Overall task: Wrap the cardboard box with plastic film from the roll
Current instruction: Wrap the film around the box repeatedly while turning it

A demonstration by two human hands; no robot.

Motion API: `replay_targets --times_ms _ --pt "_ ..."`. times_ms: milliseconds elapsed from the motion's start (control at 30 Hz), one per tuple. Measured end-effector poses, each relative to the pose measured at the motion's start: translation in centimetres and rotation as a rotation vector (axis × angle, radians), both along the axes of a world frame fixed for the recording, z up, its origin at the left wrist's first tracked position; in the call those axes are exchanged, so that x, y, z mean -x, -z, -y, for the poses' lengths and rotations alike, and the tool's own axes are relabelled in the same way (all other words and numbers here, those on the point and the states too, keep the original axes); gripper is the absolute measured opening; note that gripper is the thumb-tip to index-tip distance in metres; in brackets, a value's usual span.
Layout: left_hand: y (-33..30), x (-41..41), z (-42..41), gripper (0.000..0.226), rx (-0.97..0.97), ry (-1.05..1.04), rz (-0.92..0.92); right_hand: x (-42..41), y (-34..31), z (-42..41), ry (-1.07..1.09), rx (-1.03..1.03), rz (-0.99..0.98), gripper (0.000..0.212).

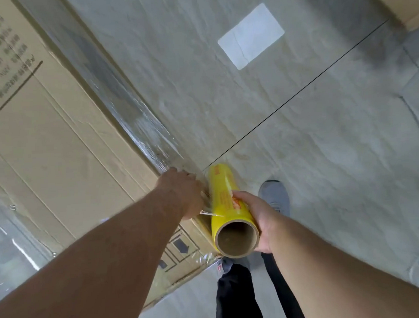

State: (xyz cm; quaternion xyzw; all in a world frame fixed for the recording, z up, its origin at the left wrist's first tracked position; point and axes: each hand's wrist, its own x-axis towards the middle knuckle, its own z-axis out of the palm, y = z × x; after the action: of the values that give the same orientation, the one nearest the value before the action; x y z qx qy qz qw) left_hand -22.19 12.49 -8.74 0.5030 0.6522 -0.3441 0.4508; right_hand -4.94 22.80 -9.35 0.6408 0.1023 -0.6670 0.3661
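While the right hand's fingers (247, 201) are curling closed around the yellow roll of plastic film (227, 206), holding it upright just beside the corner of the cardboard box (59, 146), the left hand (183, 193) is pressing against the film at that corner, though whether its fingers are pinching anything I cannot tell. Film (130, 119) is already clinging along the box's long side above the tiled floor (298, 131). To do this well, the film probably needs keeping taut and pinned flat at the corner as the roll is carried round.
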Motion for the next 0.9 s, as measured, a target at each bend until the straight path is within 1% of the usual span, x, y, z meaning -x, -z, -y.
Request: replay_targets --times_ms 100,167,233,300,367,433,467,500,567,633,700,800,900 --pt "-0.2 -0.1 -0.1 0.046 0.012 -0.017 0.033 -0.4 -0.7 -0.6 -0.131 -0.066 -0.024 0.059" --pt "-0.5 -0.1 -0.2 0.043 0.031 0.008 0.042 -0.1 -1.2 -0.8 -0.205 -0.083 -0.036 0.053" --pt "-0.9 -0.1 -0.5 0.043 0.041 0.057 0.049 0.3 -1.3 -0.7 -0.282 -0.117 -0.054 0.054" --pt "-1.0 -0.1 -0.4 0.046 0.043 0.099 0.044 0.5 -1.2 -0.3 -0.394 -0.184 -0.09 0.066" --pt "-0.9 0.0 0.0 0.048 0.01 0.115 0.043 0.4 -0.8 -0.3 -0.51 -0.287 -0.099 0.089" --pt "-0.7 0.0 0.3 0.052 -0.029 0.084 0.044 -0.1 -1.0 -0.9 -0.611 -0.37 -0.074 0.111" --pt "-0.7 0.1 0.3 0.055 -0.04 0.062 0.05 -0.2 -1.1 -1.4 -0.648 -0.401 -0.058 0.115" --pt "-0.6 0.0 0.2 0.057 -0.043 0.029 0.061 -0.4 -1.2 -1.8 -0.686 -0.421 -0.038 0.112" --pt "-0.4 -0.2 -0.4 0.059 -0.056 -0.02 0.072 -0.8 -1.3 -2.5 -0.765 -0.422 -0.016 0.1" --pt "0.0 -0.3 -0.8 0.057 -0.039 -0.011 0.055 -0.7 -1.3 -2.8 -0.891 -0.325 -0.052 0.086" --pt "0.2 -0.2 -0.7 0.052 0.031 0.035 0.035 0.3 -1.6 -2.4 -1.042 -0.201 -0.146 0.069" --pt "0.0 -0.5 0.0 0.046 0.083 0.102 0.018 1.6 -1.1 -0.6 -1.059 -0.133 -0.24 0.066" --pt "0.0 -0.6 -0.3 0.047 0.121 0.076 -0.008 2.4 -0.3 0.7 -1.104 -0.138 -0.264 0.069"
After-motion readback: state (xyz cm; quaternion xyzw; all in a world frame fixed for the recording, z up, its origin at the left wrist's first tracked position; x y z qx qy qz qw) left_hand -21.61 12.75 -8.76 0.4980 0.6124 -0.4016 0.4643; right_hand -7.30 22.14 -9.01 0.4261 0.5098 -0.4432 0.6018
